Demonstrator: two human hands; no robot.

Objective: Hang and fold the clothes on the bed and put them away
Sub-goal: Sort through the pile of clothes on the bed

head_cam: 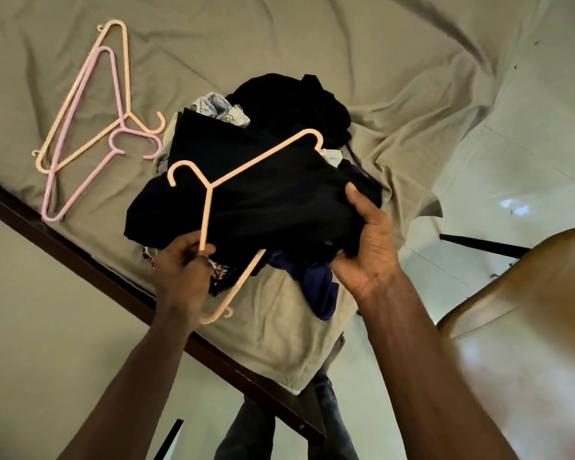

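A peach hanger [206, 214] is pinched along one arm by the fingers [188, 251] of the left hand [183, 270], with its hook pointing up and left across the black garment [263, 200]. The garment is gripped at its near edge by the right hand [362, 250], thumb on top and fingers curled beneath, just above the pile of clothes [316, 283] on the bed [279, 44]. For a clean hang, the neck opening should be found first (it cannot be made out among the dark folds). One hanger shoulder should then be fed in at a slant, followed by the other. The garment is best lifted clear of the pile so nothing is dragged along. Two spare hangers [125, 68] lie on the sheet, well apart to the left.
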